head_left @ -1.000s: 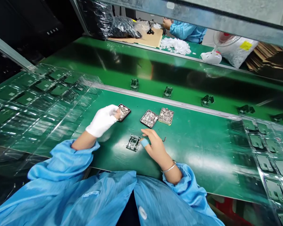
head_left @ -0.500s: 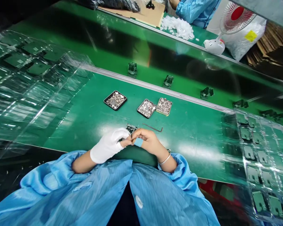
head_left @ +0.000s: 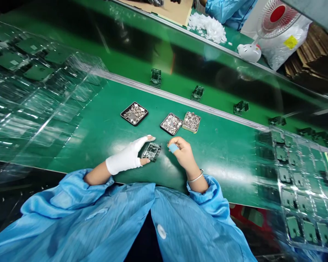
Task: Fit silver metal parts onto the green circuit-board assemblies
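The small dark metal frame part (head_left: 152, 151) lies flat on the green tabletop (head_left: 229, 153), close to the person's body, btwn the two hands.

What could go wrong: the L hand (head_left: 127, 158), in a white cloth glove, only has the part by its left side. I think a push from the other side could make it slide or spin on the smooth mat. The three small square trays of shiny metal bits (head_left: 171, 124) sit just past the hands. A quick reach could bump one & spill bits all over. The glove is thick, so tiny bits may be hard to feel & could drop.

Hand pose: the L hand lies low on the tabletop w/ the wrist bent in. The first finger is stretched out over the top edge of the part & the thumb is at the bottom corner. So this grip is half open & lightly pins the part.

The bare R hand (head_left: 182, 153), w/ blue tape (head_left: 174, 148) on one finger & a thin silver bangle (head_left: 196, 177) on the wrist, sits just right of the part, not touching it. Its grip is curled shut like a small fist. I can't tell if anything is inside.
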The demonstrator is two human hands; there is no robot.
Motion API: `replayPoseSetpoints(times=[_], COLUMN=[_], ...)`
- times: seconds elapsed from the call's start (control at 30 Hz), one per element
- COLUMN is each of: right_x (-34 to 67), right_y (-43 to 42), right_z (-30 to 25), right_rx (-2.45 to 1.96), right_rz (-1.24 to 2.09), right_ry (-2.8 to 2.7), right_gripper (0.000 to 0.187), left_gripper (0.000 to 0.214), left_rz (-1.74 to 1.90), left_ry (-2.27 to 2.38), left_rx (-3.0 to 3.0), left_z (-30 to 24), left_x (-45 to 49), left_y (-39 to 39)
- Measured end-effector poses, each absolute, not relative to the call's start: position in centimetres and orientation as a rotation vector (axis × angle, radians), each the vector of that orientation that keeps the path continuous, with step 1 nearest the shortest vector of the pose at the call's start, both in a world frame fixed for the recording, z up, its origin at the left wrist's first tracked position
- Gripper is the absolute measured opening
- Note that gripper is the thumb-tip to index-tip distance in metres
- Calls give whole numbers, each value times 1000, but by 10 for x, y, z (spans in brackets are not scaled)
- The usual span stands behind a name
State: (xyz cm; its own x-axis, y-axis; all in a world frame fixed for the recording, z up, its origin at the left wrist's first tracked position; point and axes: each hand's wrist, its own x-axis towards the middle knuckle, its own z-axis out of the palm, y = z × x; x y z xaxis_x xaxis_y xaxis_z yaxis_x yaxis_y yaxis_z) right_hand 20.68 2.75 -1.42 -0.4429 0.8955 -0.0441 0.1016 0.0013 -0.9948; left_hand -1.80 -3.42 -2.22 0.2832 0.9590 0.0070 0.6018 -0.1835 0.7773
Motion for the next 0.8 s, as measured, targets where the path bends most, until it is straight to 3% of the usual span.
replayPoseSetpoints(times=[0.27,0.8], right_x=[193,188], right_y=[14,7], right_z=[-8,-12], right_rx=[-867,-898], right_rz=[1074,896], right_ry=[-1951,-2124], right_gripper=[7,10], left_gripper=[39,46], left_rz=[885,834], left_ry=[1545,1629], left_rx=[1968,2080], left_z=[-25,-19], left_x=[4,13], left_y=[-38,-42])
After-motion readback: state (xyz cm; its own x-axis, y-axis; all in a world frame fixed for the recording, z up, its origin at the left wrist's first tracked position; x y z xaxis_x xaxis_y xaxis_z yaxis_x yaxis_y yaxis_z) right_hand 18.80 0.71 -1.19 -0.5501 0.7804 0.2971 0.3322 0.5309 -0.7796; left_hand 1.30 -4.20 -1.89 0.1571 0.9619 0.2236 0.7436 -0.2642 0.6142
